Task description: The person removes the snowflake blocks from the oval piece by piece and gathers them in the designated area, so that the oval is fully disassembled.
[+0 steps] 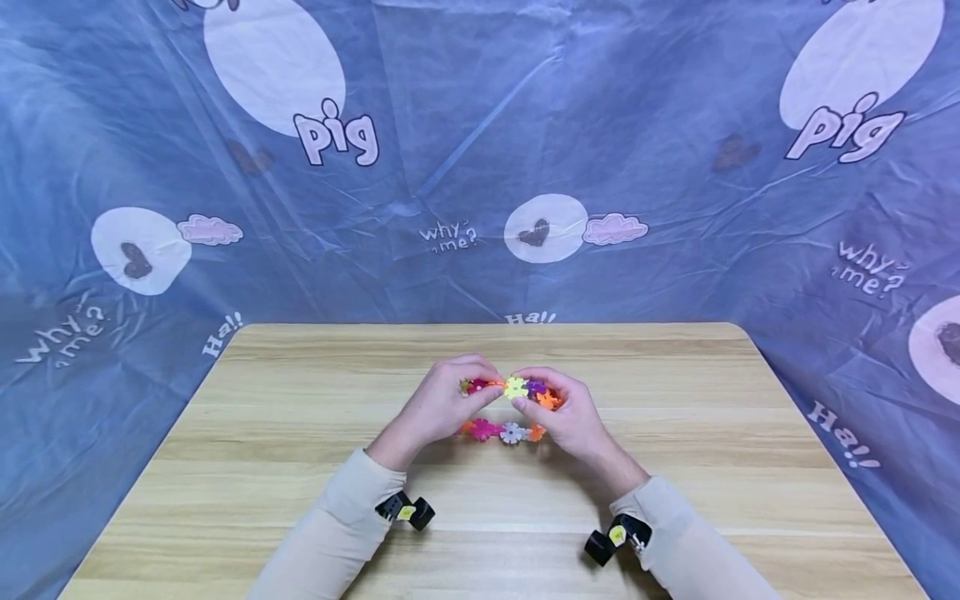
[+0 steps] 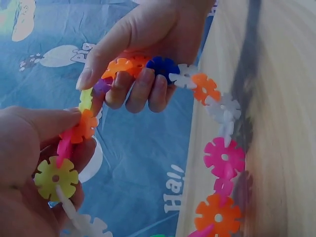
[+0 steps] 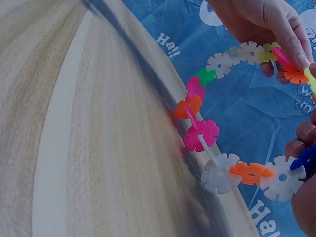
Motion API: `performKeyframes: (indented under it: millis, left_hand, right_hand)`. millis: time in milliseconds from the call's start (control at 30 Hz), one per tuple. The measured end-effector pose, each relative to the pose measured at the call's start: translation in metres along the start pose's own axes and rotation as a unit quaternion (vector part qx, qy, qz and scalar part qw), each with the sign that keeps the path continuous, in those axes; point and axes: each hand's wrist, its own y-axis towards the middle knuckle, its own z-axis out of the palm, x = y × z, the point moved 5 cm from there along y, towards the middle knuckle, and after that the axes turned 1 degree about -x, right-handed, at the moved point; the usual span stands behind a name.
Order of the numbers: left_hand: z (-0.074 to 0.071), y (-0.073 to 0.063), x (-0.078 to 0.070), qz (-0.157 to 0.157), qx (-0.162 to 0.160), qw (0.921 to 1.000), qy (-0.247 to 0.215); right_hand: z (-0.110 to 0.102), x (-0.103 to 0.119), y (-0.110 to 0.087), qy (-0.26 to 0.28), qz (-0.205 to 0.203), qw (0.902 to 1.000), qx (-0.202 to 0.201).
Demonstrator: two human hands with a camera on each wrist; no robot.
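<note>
Slotted plastic flower discs are linked edge to edge in a ring-shaped chain (image 2: 224,157), coloured pink, orange, white, yellow, green, purple and blue. My left hand (image 1: 446,400) pinches an orange disc (image 2: 85,127) of it between thumb and fingers. Right beside that, my right hand (image 1: 566,417) pinches a bright yellow disc (image 1: 516,388), its other fingers curled by a dark blue disc (image 2: 163,68). The two discs meet at the fingertips; whether they are slotted together I cannot tell. The rest of the loop hangs below both hands, with a green disc (image 3: 206,76) on its far side.
A wood-grain table (image 1: 517,517) lies under the hands. Behind it and along both sides hangs a blue printed cloth (image 1: 465,167). Each wrist carries a strapped black camera, the left one (image 1: 422,512) and the right one (image 1: 600,547).
</note>
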Motion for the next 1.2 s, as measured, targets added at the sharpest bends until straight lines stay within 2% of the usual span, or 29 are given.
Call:
performKeyframes:
  millis: [333,467,600,900,1133,1200]
  left_hand:
    - [-0.0002,0.0003,-0.0042,0.077,0.018,0.9968,0.011]
    - [0.0005,-0.0002,-0.0043,0.089,0.017,0.9958,0.01]
    - [0.001,-0.0007,-0.004,0.08,0.021,0.9963,0.02]
    - [-0.0045,0.0,-0.0067,0.038,0.044,0.9977,0.034]
    - [-0.0045,0.0034,-0.0057,-0.016,0.073,0.9967,0.031]
    - [-0.0044,0.0041,-0.0051,-0.018,0.077,0.9965,0.027]
  right_hand:
    - [0.0021,-0.0022,-0.0022,0.014,0.003,0.9999,0.001]
    - [0.0024,-0.0032,-0.0024,0.02,0.008,0.9998,0.003]
    - [0.002,-0.0033,-0.0028,0.022,0.007,0.9997,0.006]
    - [0.0026,-0.003,-0.0034,0.035,0.014,0.9993,0.007]
    - [0.0029,-0.0043,-0.0034,0.032,0.023,0.9992,-0.001]
    - [0.0029,-0.0044,-0.0037,0.028,0.022,0.9993,-0.003]
